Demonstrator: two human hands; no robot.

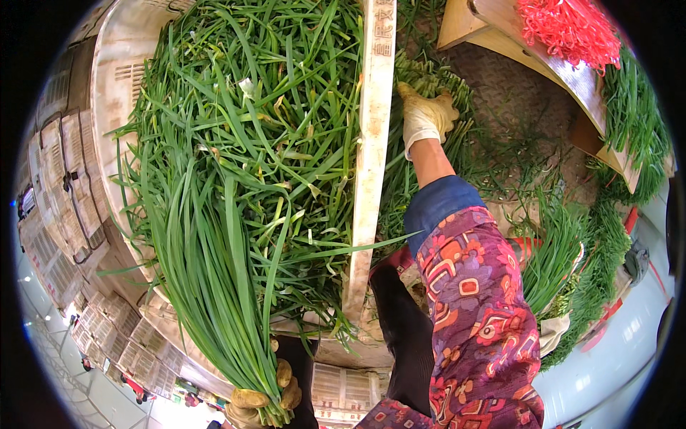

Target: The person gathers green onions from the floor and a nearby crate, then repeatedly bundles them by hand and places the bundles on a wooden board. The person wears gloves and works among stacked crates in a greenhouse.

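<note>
A bundle of long green Chinese chives (214, 273) is held near its stem ends by my gloved left hand (265, 399), at the bottom of the view. The leaves of that bundle lie up over a heap of loose chive leaves (257, 123) in a large off-white plastic crate (371, 161). My right hand (427, 115), in a soiled pale glove, reaches down outside the crate's right wall. It rests against a pile of chives with the stem ends (434, 75) showing; its fingertips are partly hidden, so its grip is unclear.
A bench-like wooden board (573, 75) at upper right bears pink-red ties (571, 32) and chives (638, 123). More chives (557, 246) lie at the right, near another person's gloved hand (554, 332). Stacked plastic crates (69, 177) stand at the left.
</note>
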